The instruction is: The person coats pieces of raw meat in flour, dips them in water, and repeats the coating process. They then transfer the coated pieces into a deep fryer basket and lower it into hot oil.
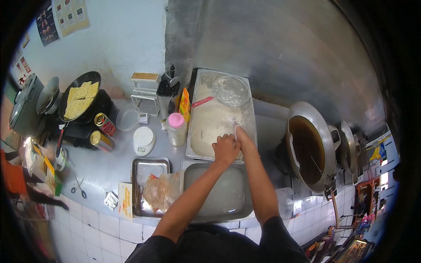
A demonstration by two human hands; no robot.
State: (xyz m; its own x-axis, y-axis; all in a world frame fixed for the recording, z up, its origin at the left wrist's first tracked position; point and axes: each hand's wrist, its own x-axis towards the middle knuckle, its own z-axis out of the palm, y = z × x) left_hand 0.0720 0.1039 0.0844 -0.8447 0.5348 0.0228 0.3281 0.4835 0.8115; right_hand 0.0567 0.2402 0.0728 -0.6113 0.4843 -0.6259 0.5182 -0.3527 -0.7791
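Note:
My left hand [226, 149] and my right hand [244, 138] are close together, touching or nearly so, over a metal tray [253, 125] of pale flour-like powder [210, 126]. Something small and whitish shows at the right fingertips, too blurred to name; my fingers hide whatever lies between the hands. A round sieve [231, 91] dusted with powder rests at the tray's far end, its red handle [202, 102] pointing left. Under my forearms stands a metal pan of cloudy liquid [218, 190]. Left of it, a plastic bag of orange-pink food [156, 194] lies in a smaller steel tray [134, 184].
A large wok of dark oil [306, 148] stands right. Leftward are a pink-lidded jar [176, 130], kitchen scale [144, 139], cans [105, 124], scissors [79, 188] and a frying pan with yellow food [82, 98]. A person's orange sleeve [13, 174] shows far left.

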